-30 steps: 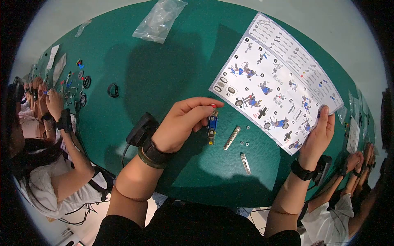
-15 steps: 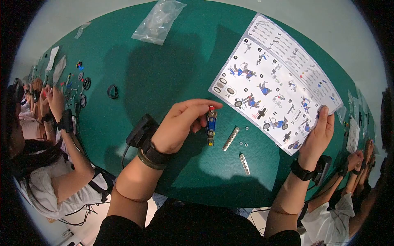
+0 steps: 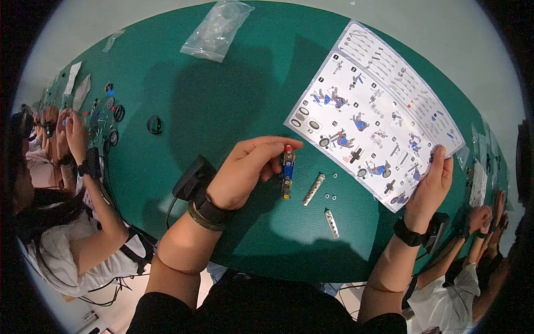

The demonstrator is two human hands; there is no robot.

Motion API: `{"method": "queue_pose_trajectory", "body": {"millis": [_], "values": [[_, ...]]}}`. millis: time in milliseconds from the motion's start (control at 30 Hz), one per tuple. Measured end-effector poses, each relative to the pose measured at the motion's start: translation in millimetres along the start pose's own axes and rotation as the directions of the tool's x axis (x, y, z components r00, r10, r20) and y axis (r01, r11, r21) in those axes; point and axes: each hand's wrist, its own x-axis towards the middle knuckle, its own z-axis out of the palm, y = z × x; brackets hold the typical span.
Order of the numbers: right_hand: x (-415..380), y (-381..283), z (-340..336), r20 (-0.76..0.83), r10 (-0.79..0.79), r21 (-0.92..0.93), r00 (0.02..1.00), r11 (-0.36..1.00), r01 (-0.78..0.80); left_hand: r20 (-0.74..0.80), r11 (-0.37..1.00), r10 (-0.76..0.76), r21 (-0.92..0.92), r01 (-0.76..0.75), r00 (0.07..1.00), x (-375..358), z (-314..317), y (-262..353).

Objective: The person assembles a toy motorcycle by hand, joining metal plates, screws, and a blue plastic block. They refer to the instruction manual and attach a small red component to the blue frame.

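My right hand (image 3: 436, 181) grips the lower right part of a printed instruction sheet (image 3: 361, 119), which carries numbered pictures of a toy motorcycle. My left hand (image 3: 250, 167) is closed at the upper end of a small part-built toy (image 3: 288, 173), blue and metal with a red tip and a yellow bit at the bottom. Its index finger points toward the sheet, and the other fingertips are partly hidden. Right of the toy lie two perforated metal strips, one upper (image 3: 314, 189) and one lower (image 3: 332, 224), with several small nuts (image 3: 334, 197) around them.
A clear plastic bag (image 3: 217, 30) lies at the table's far side. To the left are a black ring (image 3: 154, 124) and a co-worker's scattered parts and wheels (image 3: 113, 137). Other people's arms rest along both sides of the green table (image 3: 222, 106).
Both hands, the toy and the sheet stay almost where they were. The whole view has shifted very slightly. At the left, a co-worker's hands have moved a little.
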Motion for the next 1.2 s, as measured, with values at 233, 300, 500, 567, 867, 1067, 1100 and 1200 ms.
{"method": "queue_pose_trajectory", "body": {"millis": [233,300,500,567,867,1067,1100,1200], "values": [[1.3,2.1,-2.4,0.013,-0.005,0.015,1.0,1.0,0.005,-0.006,0.999,0.016,-0.041,-0.016,1.0,0.6,1.0,-3.0],[0.8,1.7,-1.8,0.012,-0.006,0.005,1.0,1.0,0.006,-0.004,0.999,0.018,-0.05,-0.018,1.0,-0.3,2.1,-1.9],[0.6,-0.2,0.4,0.006,0.002,0.002,1.0,1.0,-0.002,0.002,0.999,0.001,-0.042,-0.001,1.0,-2.7,4.9,1.7],[-0.1,-1.3,1.4,0.009,0.0,0.002,1.0,1.0,0.0,-0.014,1.0,-0.005,-0.016,0.005,1.0,-2.6,5.9,1.6],[-0.7,-2.3,2.4,0.013,-0.003,0.007,1.0,1.0,0.002,0.006,0.985,0.135,0.104,-0.135,0.991,-2.5,5.1,-0.9],[-0.1,-1.4,1.5,-0.001,0.001,0.007,1.0,1.0,-0.001,-0.022,0.944,0.238,0.242,-0.225,0.971,-0.2,3.7,-6.7],[0.1,-1.1,1.0,0.0,0.001,0.008,1.0,1.0,-0.001,-0.024,0.942,0.236,0.249,-0.223,0.972,-0.4,3.7,-6.7],[-0.2,-1.3,1.1,0.007,0.002,0.014,1.0,1.0,-0.002,-0.033,0.947,0.217,0.249,-0.203,0.976,-1.6,3.5,-5.9]]}}
